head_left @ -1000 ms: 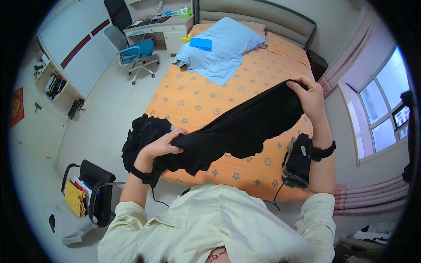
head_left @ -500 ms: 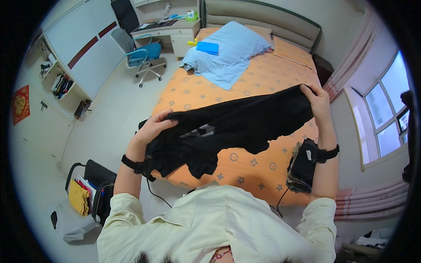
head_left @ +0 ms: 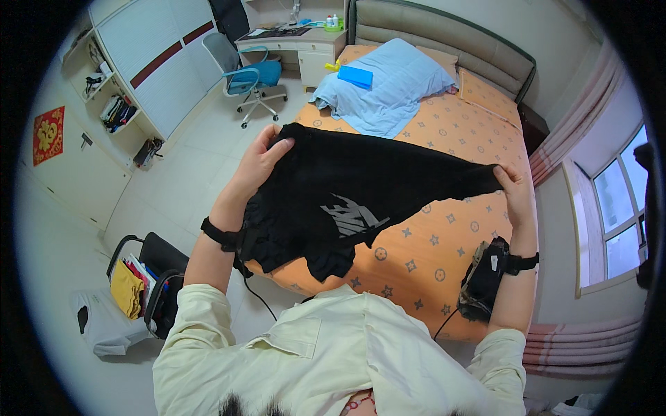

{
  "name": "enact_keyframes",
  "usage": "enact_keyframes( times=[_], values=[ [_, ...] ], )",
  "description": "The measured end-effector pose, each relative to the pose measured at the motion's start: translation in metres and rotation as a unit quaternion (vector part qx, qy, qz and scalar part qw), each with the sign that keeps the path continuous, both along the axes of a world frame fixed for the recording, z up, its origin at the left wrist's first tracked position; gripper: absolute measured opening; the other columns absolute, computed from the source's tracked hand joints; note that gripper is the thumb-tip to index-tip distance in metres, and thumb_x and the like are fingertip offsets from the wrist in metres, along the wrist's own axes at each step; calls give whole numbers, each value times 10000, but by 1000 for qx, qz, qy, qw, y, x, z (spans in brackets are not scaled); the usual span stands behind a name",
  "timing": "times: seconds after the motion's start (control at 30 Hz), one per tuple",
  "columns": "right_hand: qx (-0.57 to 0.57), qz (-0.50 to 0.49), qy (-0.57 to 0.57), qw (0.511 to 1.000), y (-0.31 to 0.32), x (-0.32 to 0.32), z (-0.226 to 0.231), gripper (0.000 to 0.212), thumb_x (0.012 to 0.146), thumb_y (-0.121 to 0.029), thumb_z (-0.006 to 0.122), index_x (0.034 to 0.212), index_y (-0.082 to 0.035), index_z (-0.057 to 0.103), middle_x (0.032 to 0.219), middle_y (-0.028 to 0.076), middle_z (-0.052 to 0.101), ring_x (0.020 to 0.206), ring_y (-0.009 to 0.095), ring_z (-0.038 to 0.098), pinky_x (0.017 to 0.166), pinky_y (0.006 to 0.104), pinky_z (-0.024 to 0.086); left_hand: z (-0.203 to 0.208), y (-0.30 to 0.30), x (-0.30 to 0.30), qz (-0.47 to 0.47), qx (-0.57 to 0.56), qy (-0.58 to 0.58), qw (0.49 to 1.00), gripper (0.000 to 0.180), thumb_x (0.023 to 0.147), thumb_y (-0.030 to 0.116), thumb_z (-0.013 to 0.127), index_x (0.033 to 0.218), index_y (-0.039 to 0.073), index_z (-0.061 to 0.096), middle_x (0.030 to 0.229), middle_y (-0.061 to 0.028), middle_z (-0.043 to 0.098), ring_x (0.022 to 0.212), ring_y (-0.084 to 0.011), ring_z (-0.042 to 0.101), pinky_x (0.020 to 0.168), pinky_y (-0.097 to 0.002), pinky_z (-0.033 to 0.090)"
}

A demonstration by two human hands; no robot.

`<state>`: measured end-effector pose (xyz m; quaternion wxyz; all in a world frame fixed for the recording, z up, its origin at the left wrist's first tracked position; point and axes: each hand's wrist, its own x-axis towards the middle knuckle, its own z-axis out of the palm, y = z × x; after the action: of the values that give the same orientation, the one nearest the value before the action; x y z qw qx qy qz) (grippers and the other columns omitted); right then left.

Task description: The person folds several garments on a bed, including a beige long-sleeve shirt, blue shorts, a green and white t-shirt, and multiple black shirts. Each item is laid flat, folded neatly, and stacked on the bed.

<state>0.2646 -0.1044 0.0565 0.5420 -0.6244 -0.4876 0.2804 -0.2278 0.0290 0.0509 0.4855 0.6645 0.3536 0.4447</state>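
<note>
A black garment point(head_left: 388, 170) with a grey print hangs stretched between my two hands, above the bed point(head_left: 423, 277) with its orange patterned sheet. My left hand point(head_left: 267, 156) pinches its upper left corner, thumb over the cloth. At the far right end, where the fabric narrows, my right hand point(head_left: 511, 182) grips it between thumb and fingers. The lower left part droops in loose folds beside my left forearm. Its exact kind of clothing does not show. A stack of folded dark clothes point(head_left: 480, 281) lies on the bed next to my right forearm.
A light blue cloth point(head_left: 409, 76) covers something at the bed's far end, with a bright blue flat object point(head_left: 355, 77) on it. A black chair point(head_left: 166, 260) holding folded clothes stands at left. Farther back are a swivel chair point(head_left: 253, 76) and a desk point(head_left: 316, 47).
My left hand has risen and my right hand has lowered, so the garment now slopes down to the right. It is spread wider, and more of the grey print shows.
</note>
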Motion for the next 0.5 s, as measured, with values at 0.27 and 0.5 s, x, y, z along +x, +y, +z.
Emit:
enact_keyframes(
  times=[0.27,0.5],
  values=[
    [-92,174,395,897,-31,-12,-111,438,1016,-332,486,1365,-67,468,1314,118,557,1179,297,568,884,602,528,17,-14,16,-55,-27,-55,997,177,1001,173,559,1101,32,596,936,2,611,852,-38,555,757,-193,465],
    [-131,153,643,739,-37,-51,-241,189,999,-179,498,1005,-22,602,1207,263,614,1057,298,641,839,393,542,23,-26,32,-136,0,-63,989,168,991,132,569,1113,21,600,984,16,611,903,-41,548,810,-198,453]
  ],
)
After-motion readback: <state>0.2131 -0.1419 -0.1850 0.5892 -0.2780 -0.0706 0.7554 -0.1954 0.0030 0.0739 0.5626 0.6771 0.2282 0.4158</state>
